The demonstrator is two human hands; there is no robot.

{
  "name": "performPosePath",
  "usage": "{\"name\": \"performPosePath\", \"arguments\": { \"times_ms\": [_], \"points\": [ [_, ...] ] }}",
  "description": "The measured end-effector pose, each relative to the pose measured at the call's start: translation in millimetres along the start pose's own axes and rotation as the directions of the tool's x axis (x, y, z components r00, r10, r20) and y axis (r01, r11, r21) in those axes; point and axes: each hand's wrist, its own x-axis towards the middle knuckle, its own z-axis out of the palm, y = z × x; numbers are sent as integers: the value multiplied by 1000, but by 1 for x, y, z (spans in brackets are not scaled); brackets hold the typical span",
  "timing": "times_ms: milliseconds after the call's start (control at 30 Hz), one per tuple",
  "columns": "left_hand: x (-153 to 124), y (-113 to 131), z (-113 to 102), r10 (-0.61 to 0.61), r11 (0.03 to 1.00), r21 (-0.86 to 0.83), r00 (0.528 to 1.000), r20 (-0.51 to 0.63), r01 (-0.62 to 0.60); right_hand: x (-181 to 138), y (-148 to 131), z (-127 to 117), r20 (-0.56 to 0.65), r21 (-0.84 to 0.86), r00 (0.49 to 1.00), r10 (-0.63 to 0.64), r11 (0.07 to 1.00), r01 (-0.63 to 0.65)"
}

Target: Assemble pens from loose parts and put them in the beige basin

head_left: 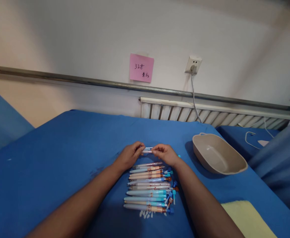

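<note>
Between both hands, just above the blue-covered table, is a pale pen (pixel 147 151) lying crosswise. My left hand (pixel 132 154) pinches its left end with thumb and fingers. At its right end, my right hand (pixel 165 153) has thumb and fingertips closed on it. A thin white strip shows just behind the pen; I cannot tell whether it belongs to it. Below the hands lies a column of pens (pixel 147 193) in pale blue, peach and clear pink, side by side. Small blue and brown pieces (pixel 169 196) lie at their right ends. Several small white bits (pixel 146 214) rest under the lowest pen.
A beige basin (pixel 217 155) stands on the right of the blue tablecloth (pixel 60 158). Nearer me on the right is a yellow cloth (pixel 246 218). Behind the table are a radiator (pixel 179 110), a metal rail (pixel 90 80) and a plugged-in cable (pixel 193 92).
</note>
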Motion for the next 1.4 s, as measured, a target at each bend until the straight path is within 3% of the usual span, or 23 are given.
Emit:
{"name": "performPosePath", "arguments": {
  "times_ms": [67, 200, 300, 367, 500, 667, 833, 1000, 1167, 1400],
  "points": [
    [0, -2, 1, -19, 1000, -21, 999, -41, 18, 0, 1, 0, 1, 10, 1000, -11, 1000, 11],
    [0, -10, 3, 76, 996, -37, 994, -84, -80, 1, 4, -1, -17, 19, 999, -32, 999, 32],
    [0, -12, 2, 2, 1000, -24, 999, -37, -3, 1, 5, -2, -15, 5, 998, -54, 999, 54],
    [0, -12, 2, -15, 1000, 0, 997, -72, 15, 1, 4, -3, -18, -11, 998, -64, 998, 64],
    [0, -12, 2, 86, 996, -16, 992, -90, -88, 1, 3, -4, -36, -52, 996, -85, 995, 83],
    [0, -12, 1, -61, 998, 21, 998, -33, 61, 1, 4, -5, -38, -53, 995, -95, 994, 93],
    [0, -11, 0, 89, 996, 6, 993, -80, -89, 2, 7, -6, -45, -38, 995, -86, 996, 84],
    [0, -11, 1, -22, 999, 28, 999, -48, 24, 1, 5, -6, -49, -44, 995, -83, 996, 81],
    [-1, -12, 2, 132, 991, 20, 987, -96, -131, 1, 5, -6, -56, -55, 995, -84, 995, 81],
    [1, -17, -2, -75, 995, 61, 993, -89, 81, 2, 3, -8, -77, -57, 993, -86, 995, 82]
  ]
}}
